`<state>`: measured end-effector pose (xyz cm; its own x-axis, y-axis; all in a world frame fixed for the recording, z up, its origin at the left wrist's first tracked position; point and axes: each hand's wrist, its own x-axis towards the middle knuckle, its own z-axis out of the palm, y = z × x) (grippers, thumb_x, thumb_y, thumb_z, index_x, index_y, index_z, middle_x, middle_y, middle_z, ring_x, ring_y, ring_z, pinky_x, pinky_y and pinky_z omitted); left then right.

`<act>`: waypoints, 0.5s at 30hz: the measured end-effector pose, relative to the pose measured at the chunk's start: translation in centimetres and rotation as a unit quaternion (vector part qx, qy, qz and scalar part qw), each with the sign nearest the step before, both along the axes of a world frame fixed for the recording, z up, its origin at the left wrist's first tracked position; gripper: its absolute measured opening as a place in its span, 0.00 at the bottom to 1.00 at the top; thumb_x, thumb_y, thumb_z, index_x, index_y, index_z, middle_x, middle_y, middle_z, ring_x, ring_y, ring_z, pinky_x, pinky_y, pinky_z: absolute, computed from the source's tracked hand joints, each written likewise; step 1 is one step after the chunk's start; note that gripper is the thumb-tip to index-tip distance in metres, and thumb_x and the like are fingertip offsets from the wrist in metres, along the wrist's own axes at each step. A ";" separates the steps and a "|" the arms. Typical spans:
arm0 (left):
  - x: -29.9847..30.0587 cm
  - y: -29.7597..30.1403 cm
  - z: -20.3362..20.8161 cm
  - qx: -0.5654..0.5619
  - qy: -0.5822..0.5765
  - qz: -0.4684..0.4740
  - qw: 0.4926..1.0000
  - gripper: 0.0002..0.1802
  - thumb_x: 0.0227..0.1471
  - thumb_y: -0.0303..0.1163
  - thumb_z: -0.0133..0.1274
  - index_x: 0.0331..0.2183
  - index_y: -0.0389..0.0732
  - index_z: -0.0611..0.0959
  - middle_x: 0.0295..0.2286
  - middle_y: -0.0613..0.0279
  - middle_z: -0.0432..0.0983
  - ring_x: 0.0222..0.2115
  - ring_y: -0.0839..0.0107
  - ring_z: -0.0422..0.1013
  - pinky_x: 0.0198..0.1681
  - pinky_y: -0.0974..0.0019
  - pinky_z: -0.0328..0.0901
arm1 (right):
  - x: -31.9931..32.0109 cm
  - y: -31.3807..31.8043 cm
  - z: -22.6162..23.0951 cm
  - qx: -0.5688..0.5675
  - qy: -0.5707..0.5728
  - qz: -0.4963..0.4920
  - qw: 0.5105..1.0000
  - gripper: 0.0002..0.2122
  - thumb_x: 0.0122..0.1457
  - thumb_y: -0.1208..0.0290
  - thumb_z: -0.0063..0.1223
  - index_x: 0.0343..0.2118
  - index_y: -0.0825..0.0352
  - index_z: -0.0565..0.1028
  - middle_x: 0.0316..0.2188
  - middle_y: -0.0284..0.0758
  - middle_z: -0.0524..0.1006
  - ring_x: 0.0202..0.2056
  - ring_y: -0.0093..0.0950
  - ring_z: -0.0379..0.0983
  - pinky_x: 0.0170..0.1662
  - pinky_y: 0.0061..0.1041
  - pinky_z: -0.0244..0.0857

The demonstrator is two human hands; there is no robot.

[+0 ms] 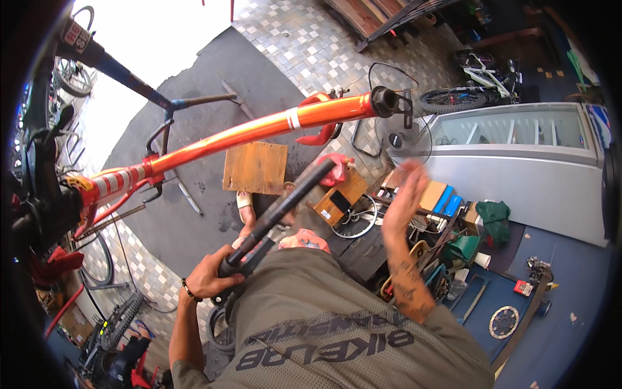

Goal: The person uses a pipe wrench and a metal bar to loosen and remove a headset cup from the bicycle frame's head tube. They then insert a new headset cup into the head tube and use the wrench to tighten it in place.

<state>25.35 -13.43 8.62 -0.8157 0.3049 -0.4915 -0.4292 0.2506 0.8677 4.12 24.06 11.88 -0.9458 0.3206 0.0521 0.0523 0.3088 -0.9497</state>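
Observation:
My left hand (210, 275) is closed around the lower end of a long dark tube (278, 214), which slants up and away to the right below the bike frame. An orange bicycle frame (246, 136) hangs across the view, its far left end among black parts of what looks like a repair stand. The bare head tube (383, 102) forms its right end, with a black bracket beside it. My right hand (403, 202) is raised below that end, fingers stretched out and slightly blurred. It touches nothing I can see.
Below lie a wooden stool (256, 167) and a smaller wooden seat with a phone (340, 200). A fan (407, 139) stands near a grey glass-fronted cabinet (479, 188). At right, a bench (470, 298) carries tools, with a brake rotor (504, 322). Bicycles crowd the left.

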 end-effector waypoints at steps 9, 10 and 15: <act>-9.0 5.6 4.7 0.206 0.082 0.017 0.975 0.25 0.51 0.30 0.72 0.47 0.36 0.78 0.37 0.54 0.82 0.38 0.63 0.79 0.44 0.61 0.70 | 11.1 -7.9 0.1 -0.401 -0.176 0.310 0.844 0.32 0.73 0.40 0.37 0.61 0.69 0.66 0.52 0.41 0.78 0.51 0.32 0.77 0.56 0.35 0.71; -9.8 6.4 4.9 0.198 0.118 0.022 0.973 0.25 0.51 0.30 0.72 0.47 0.36 0.78 0.38 0.54 0.82 0.38 0.64 0.79 0.44 0.61 0.71 | 10.5 -8.6 0.9 -0.368 -0.153 0.296 0.868 0.29 0.74 0.43 0.39 0.58 0.69 0.67 0.48 0.40 0.79 0.48 0.31 0.79 0.53 0.33 0.73; -10.8 7.4 6.9 0.283 0.053 0.094 0.953 0.25 0.53 0.25 0.69 0.49 0.35 0.74 0.42 0.52 0.83 0.36 0.68 0.82 0.36 0.67 0.74 | 7.0 -9.6 4.2 -0.398 -0.085 0.211 0.888 0.17 0.75 0.54 0.44 0.45 0.67 0.70 0.33 0.39 0.82 0.33 0.28 0.81 0.39 0.26 0.76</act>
